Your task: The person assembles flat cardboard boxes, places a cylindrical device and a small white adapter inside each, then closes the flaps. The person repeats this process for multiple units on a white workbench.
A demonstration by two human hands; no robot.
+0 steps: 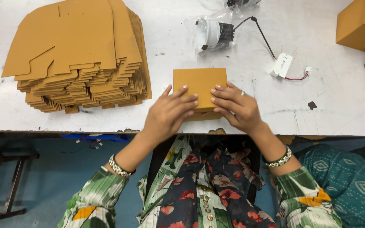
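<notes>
Small folded tan cardboard box [200, 86] sits close to the near edge of the scuffed white worktable [330, 105], roughly mid-length. Both hands on it, palms down: left hand [167, 113] flat over the box's near left part, fingers spread and extended, tips pressing the top face; right hand [237, 105] over the near right part, fingers likewise laid out flat, a ring on 1 finger. Neither hand is clenched; whether the thumbs hook under the box's near side cannot be told, since the palms hide that edge. Beaded bracelets on both wrists, green patterned sleeves. Toward the far left corner of the table, a thick stack of flat die-cut tan cardboard blanks [81, 59], fanned and uneven, well apart from the box. Beyond the box, near the far edge, a clear plastic bag holding a white-and-black round fixture [213, 31], with a black cable [262, 36] running to a small white rectangular driver module [282, 65] with red wires. At the far right corner, 1 larger closed tan cardboard carton [362, 23].
</notes>
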